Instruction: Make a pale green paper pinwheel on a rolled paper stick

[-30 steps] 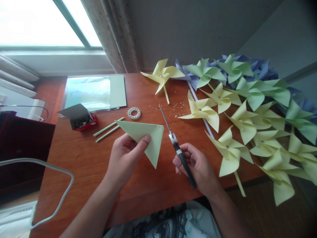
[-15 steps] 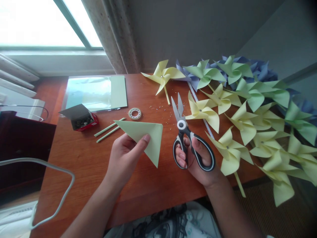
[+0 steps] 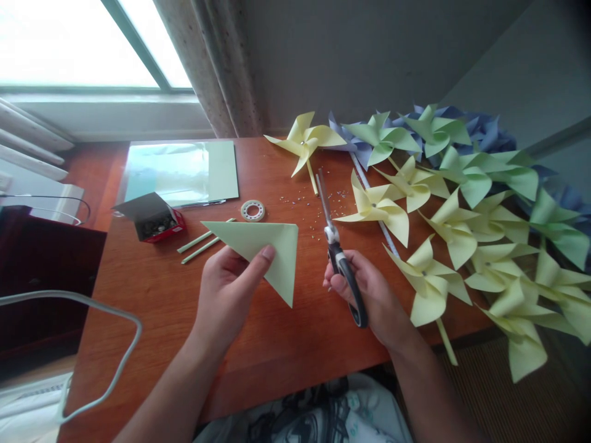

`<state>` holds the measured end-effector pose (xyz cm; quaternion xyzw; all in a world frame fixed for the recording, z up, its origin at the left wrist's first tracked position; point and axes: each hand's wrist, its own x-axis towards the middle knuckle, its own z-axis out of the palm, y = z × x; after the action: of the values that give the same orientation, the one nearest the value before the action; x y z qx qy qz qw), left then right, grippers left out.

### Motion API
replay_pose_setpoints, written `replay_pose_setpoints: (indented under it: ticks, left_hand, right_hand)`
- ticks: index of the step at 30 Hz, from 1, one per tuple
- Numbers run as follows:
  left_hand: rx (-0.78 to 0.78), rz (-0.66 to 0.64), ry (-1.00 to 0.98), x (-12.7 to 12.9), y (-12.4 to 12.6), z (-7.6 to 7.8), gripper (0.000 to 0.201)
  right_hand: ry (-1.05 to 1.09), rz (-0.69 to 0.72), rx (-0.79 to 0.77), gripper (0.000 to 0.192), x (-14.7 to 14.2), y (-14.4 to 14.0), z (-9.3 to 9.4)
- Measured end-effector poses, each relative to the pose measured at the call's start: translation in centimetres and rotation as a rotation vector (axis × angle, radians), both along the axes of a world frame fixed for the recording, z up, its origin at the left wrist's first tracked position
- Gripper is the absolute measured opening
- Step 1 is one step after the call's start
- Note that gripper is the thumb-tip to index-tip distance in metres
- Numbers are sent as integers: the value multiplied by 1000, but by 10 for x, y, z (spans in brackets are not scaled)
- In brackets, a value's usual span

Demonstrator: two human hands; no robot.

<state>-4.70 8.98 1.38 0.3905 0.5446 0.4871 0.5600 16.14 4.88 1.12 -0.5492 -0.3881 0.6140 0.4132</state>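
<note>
Folded green paper triangle (image 3: 261, 249) is hovering over the bench (image 3: 152, 295), left hand (image 3: 226, 289) pinching its lower edge; right hand (image 3: 369, 295) at 3 o'clock is gripping closed scissors (image 3: 339, 252), blades pointing away.

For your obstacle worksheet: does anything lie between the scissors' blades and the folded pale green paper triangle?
Nothing visible: only bare wooden table separates the black-handled scissors in the right hand from the folded pale green paper triangle in the left hand.
</note>
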Motion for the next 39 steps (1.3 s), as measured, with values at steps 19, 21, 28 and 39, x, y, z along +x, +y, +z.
replay_pose_setpoints:
  ticks: [19, 21, 28, 39]
  left_hand:
    - [36, 17, -96, 1, -3, 2, 16]
    - [32, 6, -76, 2, -3, 3, 18]
    - [31, -63, -63, 4, -5, 6, 17]
    - [8, -119, -107, 8, -7, 5, 23]
  right_hand:
    - [-1370, 92, 421, 37, -3, 4, -18]
    - [-1379, 105, 417, 35, -4, 5, -17]
    - [-1444, 94, 393, 34, -4, 7, -15]
    - [-1335, 22, 492, 34, -3, 3, -8]
